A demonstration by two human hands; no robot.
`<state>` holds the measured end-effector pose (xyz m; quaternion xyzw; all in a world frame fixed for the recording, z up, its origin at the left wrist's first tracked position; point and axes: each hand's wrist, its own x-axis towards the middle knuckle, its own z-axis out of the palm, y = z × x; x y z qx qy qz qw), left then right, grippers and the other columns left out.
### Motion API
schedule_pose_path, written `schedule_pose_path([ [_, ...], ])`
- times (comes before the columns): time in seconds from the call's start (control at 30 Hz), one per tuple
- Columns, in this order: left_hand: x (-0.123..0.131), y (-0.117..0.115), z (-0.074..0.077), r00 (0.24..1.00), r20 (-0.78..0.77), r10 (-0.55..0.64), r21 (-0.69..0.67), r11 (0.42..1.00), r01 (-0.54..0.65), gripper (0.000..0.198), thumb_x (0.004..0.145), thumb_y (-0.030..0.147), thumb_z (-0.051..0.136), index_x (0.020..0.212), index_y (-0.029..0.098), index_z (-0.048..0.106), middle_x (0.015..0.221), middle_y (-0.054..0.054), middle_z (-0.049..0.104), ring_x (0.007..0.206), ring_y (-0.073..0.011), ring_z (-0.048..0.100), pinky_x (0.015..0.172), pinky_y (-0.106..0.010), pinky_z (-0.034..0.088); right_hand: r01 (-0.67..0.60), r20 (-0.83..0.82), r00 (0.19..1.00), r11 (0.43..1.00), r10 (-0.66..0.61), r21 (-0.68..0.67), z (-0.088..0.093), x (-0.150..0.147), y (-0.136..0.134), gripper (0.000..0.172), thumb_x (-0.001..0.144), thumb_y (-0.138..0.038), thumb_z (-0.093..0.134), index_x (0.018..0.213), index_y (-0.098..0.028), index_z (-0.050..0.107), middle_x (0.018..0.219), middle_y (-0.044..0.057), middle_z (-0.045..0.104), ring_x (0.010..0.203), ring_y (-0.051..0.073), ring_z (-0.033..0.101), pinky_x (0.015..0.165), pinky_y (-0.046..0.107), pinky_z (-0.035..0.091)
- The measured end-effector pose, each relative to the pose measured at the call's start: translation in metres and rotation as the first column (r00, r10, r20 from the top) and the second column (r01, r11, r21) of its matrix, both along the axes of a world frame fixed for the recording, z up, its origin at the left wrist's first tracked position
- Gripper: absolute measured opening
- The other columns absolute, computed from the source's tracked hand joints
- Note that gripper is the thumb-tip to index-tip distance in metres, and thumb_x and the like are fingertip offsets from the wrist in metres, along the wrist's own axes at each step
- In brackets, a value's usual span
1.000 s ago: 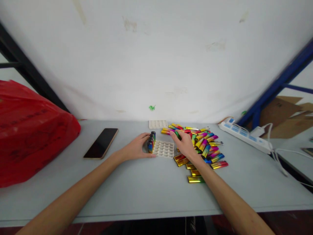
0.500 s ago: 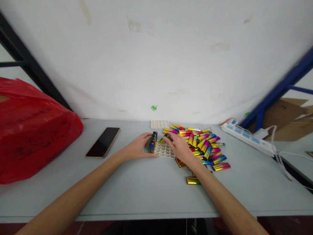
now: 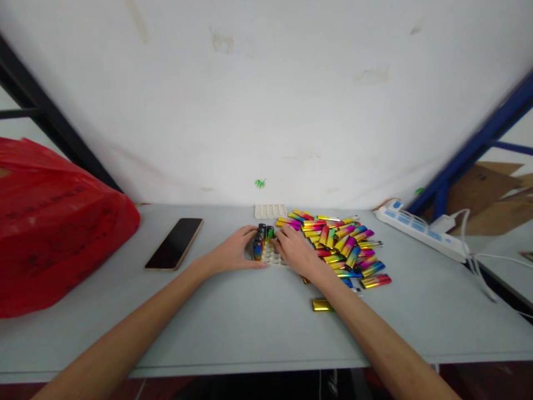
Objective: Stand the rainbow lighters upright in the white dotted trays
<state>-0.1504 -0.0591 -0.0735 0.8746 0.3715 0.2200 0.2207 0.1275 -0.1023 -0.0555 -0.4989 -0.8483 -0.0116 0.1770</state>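
Rainbow-coloured metallic lighters (image 3: 259, 244) are standing upright in a row along the 9 o'clock edge of a white dimpled plastic tray (image 3: 272, 258) at mid-table. The left hand (image 3: 233, 253) is cupping loosely against that row, steadying rather than gripping. The right hand (image 3: 296, 251) is pinching one green-topped lighter (image 3: 270, 232) upright at the tray's 12 o'clock edge, seemingly seating it in a socket. Finishing that calls for keeping it vertical while pressing gently. A loose lighter pile (image 3: 343, 247) is lying at 3 o'clock.

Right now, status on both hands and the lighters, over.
Left hand cupped against upright lighters in white tray. Right hand pinching green lighter upright at tray. Loose lighter pile alongside; nothing blocking.
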Motion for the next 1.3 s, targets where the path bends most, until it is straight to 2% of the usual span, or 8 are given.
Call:
schedule_pose_path([
  [0.13, -0.001, -0.001, 0.002, 1.000, -0.017, 0.004, -0.019, 1.000, -0.004, 0.111, 0.084, 0.088, 0.107, 0.168, 0.023, 0.076, 0.184, -0.023, 0.070, 0.172, -0.0526, 0.066, 0.152, -0.066, 0.051, 0.024, -0.105, 0.994, 0.994, -0.013, 0.106, 0.008, 0.031, -0.004, 0.037, 0.132, -0.026, 0.051, 0.150, -0.023, 0.083, 0.148, 0.021, 0.082, 0.144, 0.039, 0.074, 0.130, 0.056, 0.061],
  [0.27, 0.000, -0.004, 0.005, 1.000, -0.024, 0.018, -0.018, 1.000, -0.019, 0.111, 0.084, 0.089, 0.106, 0.168, 0.023, 0.077, 0.184, -0.022, 0.069, 0.172, -0.0529, 0.066, 0.151, -0.063, 0.053, 0.288, -0.051, 0.957, 0.951, -0.284, 0.111, 0.003, 0.081, -0.009, 0.039, 0.125, -0.028, 0.065, 0.160, -0.023, 0.081, 0.170, 0.027, 0.073, 0.157, 0.048, 0.067, 0.131, 0.066, 0.057],
  [0.4, 0.000, -0.005, 0.005, 0.999, -0.040, 0.027, -0.024, 0.999, -0.028, 0.110, 0.084, 0.083, 0.109, 0.169, 0.022, 0.076, 0.185, -0.024, 0.068, 0.173, -0.0537, 0.066, 0.151, -0.066, 0.053, 0.423, 0.058, 0.905, 0.906, -0.422, -0.004, -0.004, 0.111, -0.012, 0.033, 0.119, -0.035, 0.081, 0.150, -0.024, 0.086, 0.158, 0.027, 0.079, 0.139, 0.049, 0.079, 0.123, 0.066, 0.063],
  [0.57, -0.001, -0.005, 0.005, 1.000, -0.014, 0.020, -0.034, 0.999, -0.021, 0.112, 0.085, 0.084, 0.108, 0.171, 0.021, 0.076, 0.185, -0.025, 0.068, 0.173, -0.0538, 0.065, 0.151, -0.068, 0.051, 0.335, -0.016, 0.941, 0.939, -0.337, -0.076, 0.001, 0.114, -0.007, 0.029, 0.115, -0.030, 0.085, 0.142, -0.021, 0.088, 0.151, 0.023, 0.079, 0.144, 0.042, 0.080, 0.128, 0.058, 0.065],
  [0.87, -0.004, 0.000, -0.002, 1.000, -0.023, 0.005, 0.036, 0.999, -0.004, 0.109, 0.088, 0.087, 0.106, 0.171, 0.023, 0.076, 0.183, -0.023, 0.070, 0.170, -0.0518, 0.069, 0.147, -0.065, 0.057, 0.255, -0.302, 0.920, 0.967, -0.250, -0.021, 0.010, 0.110, 0.000, 0.057, 0.104, -0.004, 0.063, 0.154, -0.018, 0.084, 0.157, 0.024, 0.079, 0.147, 0.038, 0.082, 0.136, 0.057, 0.063],
  [1.07, -0.005, 0.002, -0.005, 0.999, -0.044, -0.007, 0.041, 0.999, 0.009, 0.111, 0.089, 0.088, 0.105, 0.174, 0.021, 0.073, 0.185, -0.024, 0.068, 0.172, -0.0513, 0.068, 0.150, -0.065, 0.055, 0.180, -0.774, 0.599, 0.976, -0.207, -0.122, 0.010, 0.091, 0.000, 0.080, 0.109, -0.041, 0.080, 0.184, -0.025, 0.055, 0.133, 0.014, 0.095, 0.126, 0.038, 0.091, 0.118, 0.060, 0.072],
  [1.17, -0.005, 0.001, -0.005, 1.000, -0.025, -0.009, 0.042, 0.999, 0.010, 0.111, 0.089, 0.086, 0.106, 0.175, 0.023, 0.073, 0.185, -0.024, 0.069, 0.172, -0.0517, 0.068, 0.149, -0.068, 0.055, 0.030, -0.891, 0.423, 0.985, -0.164, -0.167, 0.014, 0.077, -0.002, 0.073, 0.105, -0.064, 0.090, 0.164, -0.026, 0.072, 0.124, 0.013, 0.097, 0.124, 0.037, 0.091, 0.113, 0.055, 0.073],
  [1.3, -0.005, 0.002, -0.005, 1.000, -0.031, -0.003, 0.038, 0.999, 0.004, 0.115, 0.089, 0.086, 0.106, 0.175, 0.018, 0.072, 0.186, -0.026, 0.067, 0.172, -0.0524, 0.067, 0.150, -0.066, 0.054, -0.236, -0.910, 0.379, 0.933, -0.170, -0.272, 0.023, 0.058, -0.011, 0.066, 0.103, -0.082, 0.091, 0.135, -0.025, 0.084, 0.099, 0.008, 0.091, 0.078, 0.026, 0.082, 0.074, 0.041, 0.070],
])
